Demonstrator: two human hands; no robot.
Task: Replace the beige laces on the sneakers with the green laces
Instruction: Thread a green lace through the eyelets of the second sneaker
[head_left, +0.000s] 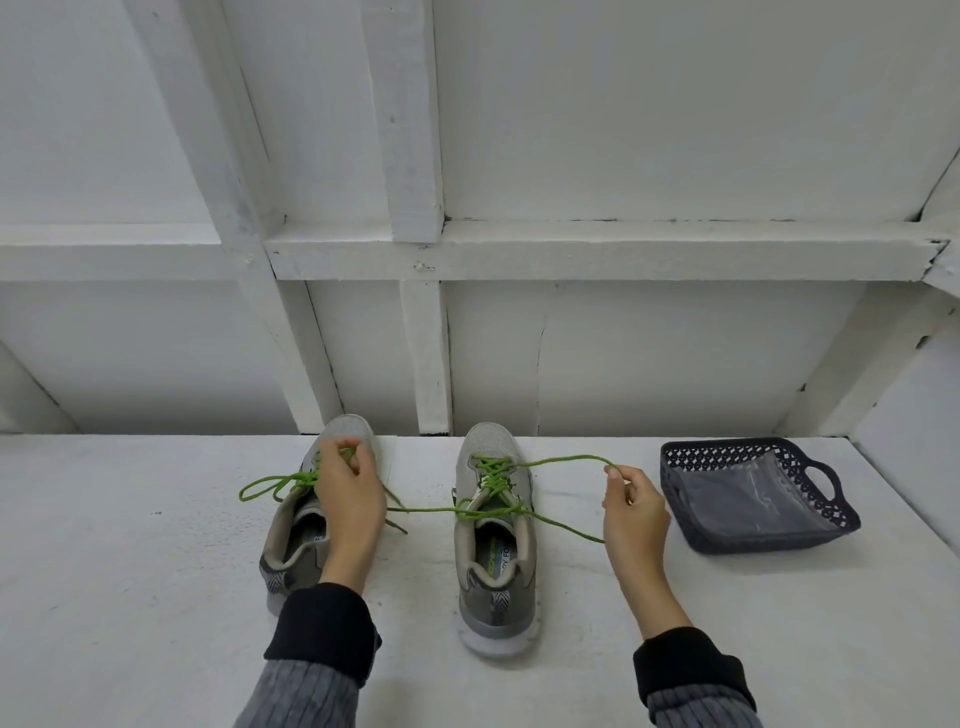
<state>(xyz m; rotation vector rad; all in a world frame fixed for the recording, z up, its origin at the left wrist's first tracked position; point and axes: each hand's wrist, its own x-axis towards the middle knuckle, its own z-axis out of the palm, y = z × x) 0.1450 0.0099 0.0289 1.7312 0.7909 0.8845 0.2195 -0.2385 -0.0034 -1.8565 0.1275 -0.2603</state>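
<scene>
mostly done: both sneakers, left (311, 519) and right (496, 525), carry green laces (488, 480) on the bench (130, 571). left hand (347, 488) and right hand (631, 506) pinch lace ends; tying remains. no beige laces visible.

Count, bench top: 2 grey sneakers, left sneaker (311, 525) and right sneaker (496, 540). 2 green laces, one per shoe: left lace (270, 486), right lace (566, 460). 1 dark openwork basket (826, 499) near the right edge. 2 hands: left hand (348, 493), right hand (634, 512).
</scene>
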